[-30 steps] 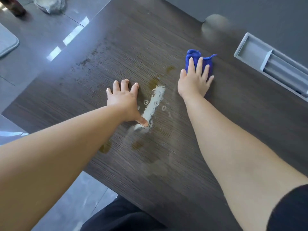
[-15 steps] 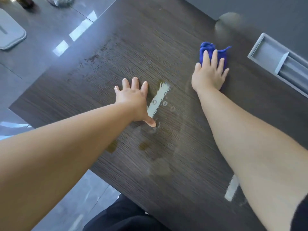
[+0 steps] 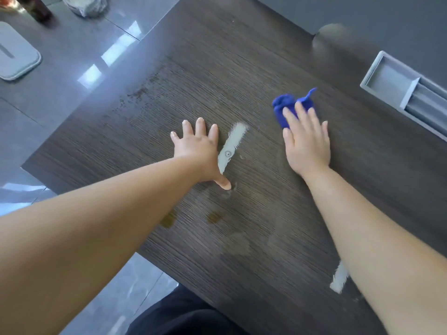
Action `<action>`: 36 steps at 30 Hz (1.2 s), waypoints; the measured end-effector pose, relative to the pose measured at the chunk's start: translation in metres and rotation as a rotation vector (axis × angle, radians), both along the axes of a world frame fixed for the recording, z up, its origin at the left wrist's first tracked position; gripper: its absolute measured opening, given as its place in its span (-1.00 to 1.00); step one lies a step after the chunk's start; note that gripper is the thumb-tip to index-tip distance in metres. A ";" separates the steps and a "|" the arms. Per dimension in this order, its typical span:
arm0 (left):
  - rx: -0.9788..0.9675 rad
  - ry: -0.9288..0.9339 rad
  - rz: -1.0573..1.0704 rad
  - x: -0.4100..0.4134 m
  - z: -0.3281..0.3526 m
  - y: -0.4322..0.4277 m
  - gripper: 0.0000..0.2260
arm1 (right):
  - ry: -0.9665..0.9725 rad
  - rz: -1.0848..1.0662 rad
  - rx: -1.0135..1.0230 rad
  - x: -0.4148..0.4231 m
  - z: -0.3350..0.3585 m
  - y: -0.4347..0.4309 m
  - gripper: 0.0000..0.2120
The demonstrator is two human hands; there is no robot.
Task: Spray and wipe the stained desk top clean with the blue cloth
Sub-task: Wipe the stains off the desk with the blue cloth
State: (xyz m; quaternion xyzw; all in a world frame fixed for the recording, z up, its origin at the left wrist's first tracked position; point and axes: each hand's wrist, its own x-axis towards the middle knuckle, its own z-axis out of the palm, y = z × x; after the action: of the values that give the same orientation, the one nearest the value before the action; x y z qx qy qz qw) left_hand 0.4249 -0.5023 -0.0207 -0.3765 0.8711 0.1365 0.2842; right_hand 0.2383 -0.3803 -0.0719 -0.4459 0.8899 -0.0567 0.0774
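A grey tray [image 3: 387,79] is sunk into the tabletop [image 3: 242,56] at the far right. It has two compartments: a shallow one on the left that shows its grey bottom, and a longer one on the right with ridges along it, cut off by the edge of the view. What lies in the longer one I cannot tell. The cloth [image 3: 285,105], blue and crumpled, lies on the tabletop near the tray but apart from it, partly under the fingers of the right hand [image 3: 307,146]. This hand is flat, with straight fingers pressing the cloth down, and it grips nothing. The left hand [image 3: 197,147] rests palm down, well apart from the cloth, its fingers spread and relaxed and its thumb touching the wood. Between the two hands, just beside the left one, is a pale wet streak [image 3: 233,141] with a small bubble in it. Two brown stains [image 3: 214,217] sit nearer the front edge, one partly hidden by the left forearm. Dark speckles [image 3: 140,93] mark the wood near the left edge. On the glossy floor [image 3: 72,68] beyond that edge are a grey flat lid [image 3: 17,54], a dark bottle [image 3: 41,8] and a pale round container [image 3: 84,6]; its contents are too blurred to tell.
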 end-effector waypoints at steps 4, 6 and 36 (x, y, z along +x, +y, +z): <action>0.001 0.001 0.008 -0.001 0.001 0.000 0.22 | -0.007 -0.170 0.025 0.044 -0.002 -0.047 -0.51; -0.009 -0.001 0.011 -0.001 0.000 0.001 0.22 | 0.010 0.070 -0.009 0.071 -0.005 -0.030 -0.51; 0.153 0.370 0.078 0.038 -0.003 -0.008 -0.25 | -0.010 -0.405 0.040 0.135 0.000 0.026 -0.51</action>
State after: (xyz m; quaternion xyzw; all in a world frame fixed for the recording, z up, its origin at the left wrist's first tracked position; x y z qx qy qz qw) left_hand 0.4631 -0.5108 -0.0242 -0.3560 0.8803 0.2799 0.1416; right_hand 0.3738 -0.3546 -0.0719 -0.2561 0.9619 -0.0553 0.0776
